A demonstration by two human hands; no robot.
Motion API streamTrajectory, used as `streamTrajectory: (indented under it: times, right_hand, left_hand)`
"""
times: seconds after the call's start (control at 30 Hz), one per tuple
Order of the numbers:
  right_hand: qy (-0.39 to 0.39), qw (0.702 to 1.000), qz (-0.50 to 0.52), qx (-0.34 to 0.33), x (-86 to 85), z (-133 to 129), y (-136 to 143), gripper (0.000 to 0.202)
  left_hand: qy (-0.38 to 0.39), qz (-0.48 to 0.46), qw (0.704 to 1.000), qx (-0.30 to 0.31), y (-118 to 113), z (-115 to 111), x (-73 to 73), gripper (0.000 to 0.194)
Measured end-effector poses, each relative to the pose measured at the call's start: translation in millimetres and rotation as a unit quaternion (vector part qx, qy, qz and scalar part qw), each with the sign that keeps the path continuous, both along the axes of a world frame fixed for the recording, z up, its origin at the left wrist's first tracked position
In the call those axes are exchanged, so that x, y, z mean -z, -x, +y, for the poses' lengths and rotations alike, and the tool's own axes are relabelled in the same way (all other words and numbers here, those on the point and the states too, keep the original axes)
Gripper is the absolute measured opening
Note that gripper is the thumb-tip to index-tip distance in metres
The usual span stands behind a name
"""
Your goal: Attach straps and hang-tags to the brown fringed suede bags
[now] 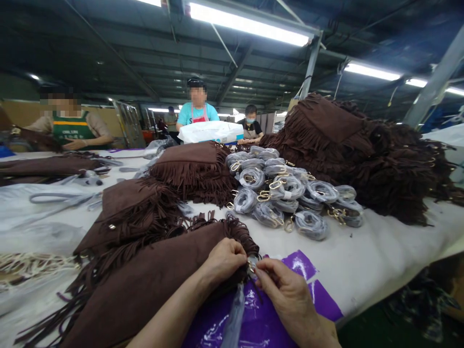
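Observation:
A dark brown fringed bag (159, 261) lies in front of me, its fringe spread along the edges. At its right end my left hand (224, 258) is closed, gripping the bag's corner. My right hand (288, 290) pinches beside a small gold-coloured metal clasp (251, 265) at that same corner, and the fingertips of both hands nearly meet there. A strip of clear plastic wrap (235, 314) hangs down from near the clasp. Under my hands lies a shiny purple sheet (261, 319). The fingers partly hide the clasp, so I cannot tell whether it is fastened.
Beyond the bag, plastic-wrapped coiled straps (286, 191) with gold hooks lie heaped. More brown fringed bags (192, 162) rest behind, and a tall pile of them (337, 135) stands right. Co-workers (197, 108) stand across the white-covered table (384, 251). Plastic bags (39, 237) lie left.

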State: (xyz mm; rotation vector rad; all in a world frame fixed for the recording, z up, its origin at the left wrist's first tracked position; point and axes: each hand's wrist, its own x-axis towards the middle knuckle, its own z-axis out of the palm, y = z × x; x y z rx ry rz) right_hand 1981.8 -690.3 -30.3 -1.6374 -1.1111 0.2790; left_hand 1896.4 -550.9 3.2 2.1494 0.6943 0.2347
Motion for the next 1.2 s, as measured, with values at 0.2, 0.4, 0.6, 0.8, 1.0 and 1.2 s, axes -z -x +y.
streamTrajectory:
  times: [0.2, 0.4, 0.6, 0.8, 1.0, 1.2]
  right_hand:
    - [-0.041, 0.988, -0.144, 0.028, -1.3, 1, 0, 0.011]
    - [-0.073, 0.967, -0.244, 0.021, -5.8, -1, 4, 0.01]
    - [-0.076, 0.955, -0.287, 0.005, -3.4, 1, 4, 0.014]
    - [-0.051, 0.946, -0.32, -0.005, -3.0, -1, 3, 0.016]
    - [-0.036, 0.944, -0.327, -0.005, -4.0, -2, 9, 0.018]
    - [0.001, 0.952, -0.308, -0.003, -3.5, 2, 13, 0.021]
  left_hand:
    - [-0.009, -0.001, 1.0, 0.024, 4, 0, -1.1, 0.021]
    - [-0.053, 0.0, 0.998, 0.028, 5, 1, 1.2, 0.026]
    - [-0.069, 0.016, 0.997, 0.032, 4, 1, 1.5, 0.027]
    - [-0.075, 0.025, 0.996, 0.039, 5, 1, 2.1, 0.027]
    - [-0.089, 0.028, 0.996, 0.016, 4, -2, 2.8, 0.02]
    - [-0.09, 0.035, 0.995, -0.025, 3, -7, -1.6, 0.019]
